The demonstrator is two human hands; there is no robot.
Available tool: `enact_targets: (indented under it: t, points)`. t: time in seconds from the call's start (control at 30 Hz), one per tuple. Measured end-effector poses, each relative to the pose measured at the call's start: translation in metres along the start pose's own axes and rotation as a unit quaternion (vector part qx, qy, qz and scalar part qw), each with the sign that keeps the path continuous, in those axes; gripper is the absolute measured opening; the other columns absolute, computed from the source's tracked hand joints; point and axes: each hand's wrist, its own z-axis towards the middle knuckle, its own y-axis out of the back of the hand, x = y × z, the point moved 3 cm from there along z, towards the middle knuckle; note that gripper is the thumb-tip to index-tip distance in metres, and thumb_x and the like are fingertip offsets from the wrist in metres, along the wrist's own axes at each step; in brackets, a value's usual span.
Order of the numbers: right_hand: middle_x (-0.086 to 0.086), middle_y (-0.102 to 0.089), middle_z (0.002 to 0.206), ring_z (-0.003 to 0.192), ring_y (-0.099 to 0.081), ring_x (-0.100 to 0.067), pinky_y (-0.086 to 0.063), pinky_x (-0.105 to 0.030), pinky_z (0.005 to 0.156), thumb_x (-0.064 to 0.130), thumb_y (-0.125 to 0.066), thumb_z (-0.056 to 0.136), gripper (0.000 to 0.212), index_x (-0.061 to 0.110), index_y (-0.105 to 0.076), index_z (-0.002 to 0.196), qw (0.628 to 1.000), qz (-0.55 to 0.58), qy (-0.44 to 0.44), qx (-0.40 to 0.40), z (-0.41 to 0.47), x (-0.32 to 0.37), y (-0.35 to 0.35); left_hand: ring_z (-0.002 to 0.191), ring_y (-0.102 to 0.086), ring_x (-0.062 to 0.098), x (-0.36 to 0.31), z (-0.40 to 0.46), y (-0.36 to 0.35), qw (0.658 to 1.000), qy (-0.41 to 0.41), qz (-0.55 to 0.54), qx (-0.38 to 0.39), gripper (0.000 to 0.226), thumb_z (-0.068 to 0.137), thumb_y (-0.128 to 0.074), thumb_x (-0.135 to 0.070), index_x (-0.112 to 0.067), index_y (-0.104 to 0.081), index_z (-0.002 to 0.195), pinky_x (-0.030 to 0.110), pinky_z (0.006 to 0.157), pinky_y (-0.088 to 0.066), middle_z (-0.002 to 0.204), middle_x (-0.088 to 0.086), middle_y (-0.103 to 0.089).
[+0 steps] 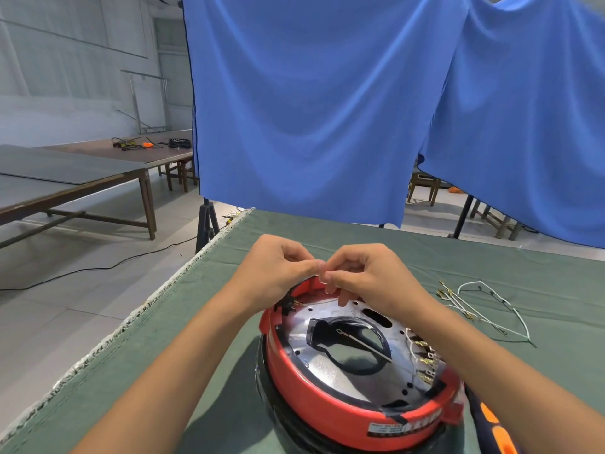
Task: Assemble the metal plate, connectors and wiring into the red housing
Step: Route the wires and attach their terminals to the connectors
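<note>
Both hands, left (281, 268) and right (363, 276), pinch a thin wire (322, 301) between fingertips. They meet over the far rim of the red housing (330, 396). The plate (343, 355) lies inside, below them.

Red housing (343, 406), blue curtain (311, 109)

Too small to tell: whatever is pinched between the fingertips (322, 271). Hidden behind the fingers: far rim of the red housing (343, 407). Cut off by the bottom edge: orange-and-black tool (494, 430).
</note>
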Motion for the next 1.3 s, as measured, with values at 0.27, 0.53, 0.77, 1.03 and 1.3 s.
enact_targets:
  t: [0.27, 0.53, 0.77, 1.03, 1.3]
  points:
    - [0.0, -0.069, 0.063, 0.051, -0.061, -0.013, -0.045, -0.02, 0.049, 0.011, -0.07, 0.084, 0.009, 0.012, -0.07, 0.075, 0.998, 0.061, -0.021, -0.002, -0.005, -0.005, -0.003, 0.067, -0.061, 0.018, 0.001, -0.003, 0.006, 0.998, 0.014, -0.048, 0.038, 0.011, 0.08, -0.074, -0.015, -0.005, -0.074, 0.075, 0.029, 0.066, -0.049, 0.078, 0.02, -0.072]
    - [0.018, -0.065, 0.065, 0.069, -0.06, -0.005, -0.05, -0.033, 0.069, 0.034, -0.072, 0.08, 0.007, 0.031, -0.07, 0.074, 0.971, -0.235, 0.032, -0.013, -0.01, 0.001, -0.01, 0.068, -0.059, 0.011, 0.02, 0.003, 0.001, 0.992, 0.032, -0.031, -0.116, 0.013, 0.083, -0.068, -0.011, -0.014, -0.07, 0.07, 0.024, 0.07, -0.047, 0.072, 0.003, -0.069]
    - [0.01, -0.061, 0.077, 0.084, -0.052, -0.014, -0.037, -0.031, 0.063, 0.035, -0.058, 0.085, 0.009, 0.031, -0.067, 0.085, 0.905, -0.419, 0.076, 0.001, -0.015, 0.016, -0.036, 0.082, -0.06, 0.015, 0.051, 0.002, -0.014, 0.986, 0.093, -0.074, -0.115, 0.018, 0.083, -0.059, 0.007, -0.001, -0.069, 0.096, 0.013, 0.069, -0.048, 0.089, 0.008, -0.065]
    - [0.01, -0.051, 0.075, 0.082, -0.055, -0.015, -0.038, -0.029, 0.062, 0.03, -0.055, 0.087, 0.011, 0.028, -0.066, 0.085, 0.894, -0.44, 0.072, -0.034, -0.021, 0.011, -0.043, 0.069, -0.059, 0.011, 0.059, 0.004, -0.018, 0.98, 0.129, -0.115, -0.098, 0.016, 0.085, -0.058, 0.006, -0.002, -0.07, 0.092, 0.016, 0.067, -0.049, 0.082, 0.008, -0.066]
    - [0.009, -0.06, 0.082, 0.083, -0.056, -0.014, -0.041, -0.03, 0.064, 0.032, -0.055, 0.087, 0.012, 0.029, -0.066, 0.086, 0.896, -0.439, 0.062, -0.023, -0.02, 0.011, -0.045, 0.068, -0.059, 0.016, 0.059, 0.004, -0.019, 0.976, 0.138, -0.134, -0.099, 0.017, 0.085, -0.056, 0.006, -0.003, -0.07, 0.086, 0.028, 0.074, -0.051, 0.072, 0.006, -0.065]
